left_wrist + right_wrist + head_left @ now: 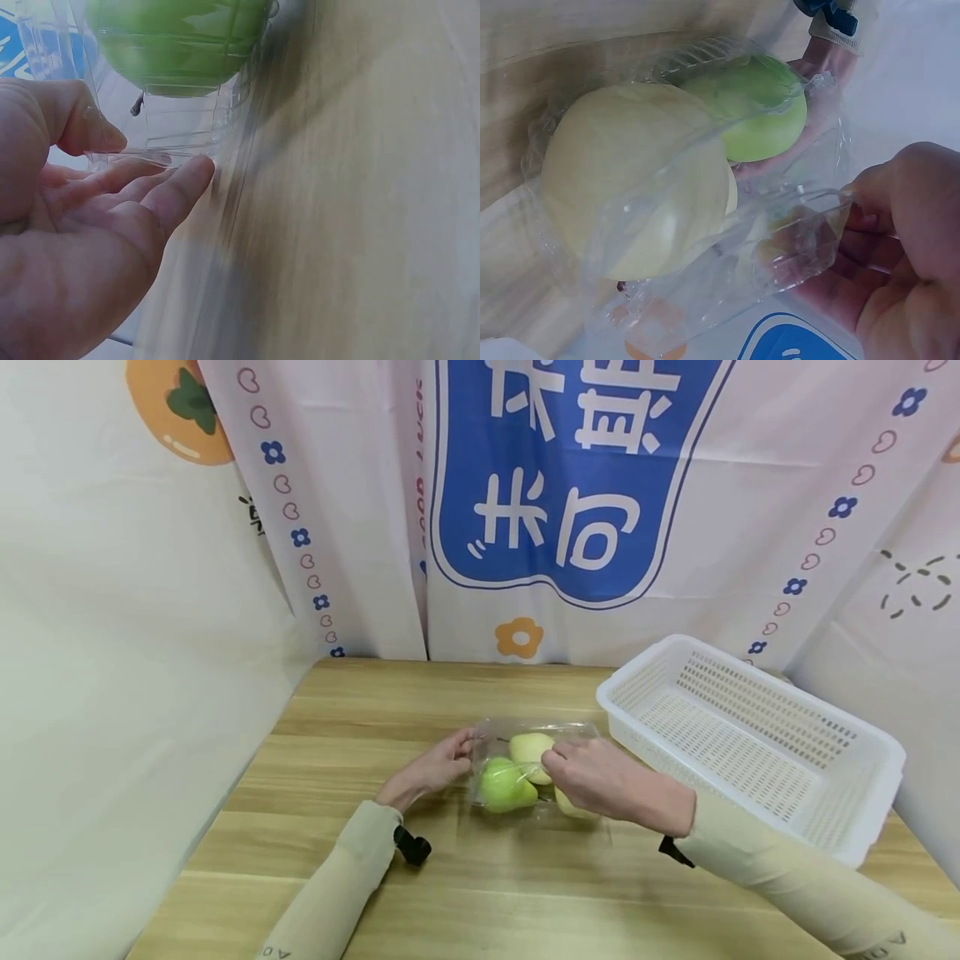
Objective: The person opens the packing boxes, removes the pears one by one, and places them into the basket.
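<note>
On the table lies a clear plastic clamshell box (pixel 577 727) with a green pear (pixel 504 787) and two pale yellow pears inside, one at the back (pixel 531 748) and one at the front right (pixel 570 803). My left hand (pixel 435 766) pinches the box's left edge between thumb and fingers, close to the green pear in the left wrist view. My right hand (pixel 611 781) reaches over the box and partly covers the front pale pear. In the right wrist view its thumb and fingers pinch the edge of the clear lid (pixel 802 262), which is raised and bent above the fruit.
A white perforated plastic basket (pixel 750 760) stands right of the box, beside my right forearm. The wooden table (pixel 330 727) ends at a printed curtain (pixel 360 527) behind, with white cloth on both sides.
</note>
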